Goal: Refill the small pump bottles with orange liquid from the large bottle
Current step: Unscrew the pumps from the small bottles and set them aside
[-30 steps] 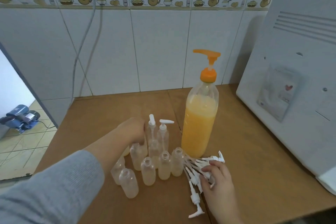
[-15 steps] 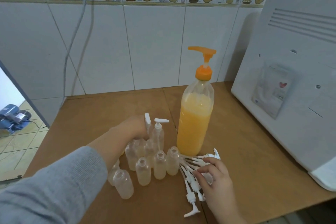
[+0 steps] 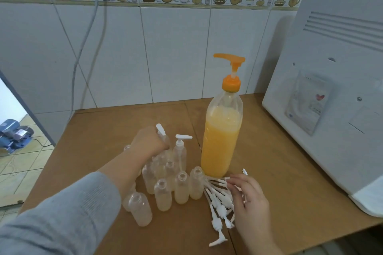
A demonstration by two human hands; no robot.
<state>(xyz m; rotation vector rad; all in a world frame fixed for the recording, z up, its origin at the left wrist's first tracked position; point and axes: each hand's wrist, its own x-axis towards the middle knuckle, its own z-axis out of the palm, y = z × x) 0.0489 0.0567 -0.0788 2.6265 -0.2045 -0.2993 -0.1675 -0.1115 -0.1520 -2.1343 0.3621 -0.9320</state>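
A large clear bottle (image 3: 220,143) with an orange pump stands on the brown table (image 3: 269,161), mostly full of orange liquid. Left of it huddle several small clear bottles (image 3: 182,189), most without tops; one small bottle (image 3: 179,151) carries a white pump. My left hand (image 3: 148,143) is wrapped around the neck of another small pump bottle (image 3: 161,130) at the back of the group. A pile of loose white pump heads (image 3: 219,206) lies at the big bottle's foot. My right hand (image 3: 247,198) rests on that pile, fingers curled among the pumps.
A big white appliance (image 3: 331,80) fills the table's right side. A tiled wall (image 3: 165,58) with two hanging cables (image 3: 91,33) stands behind. The table's left edge drops to a tiled floor with a blue machine (image 3: 12,132).
My left hand has closed higher around the pump bottle's neck. My right hand has slid a little over the loose pumps. The view has shifted slightly.
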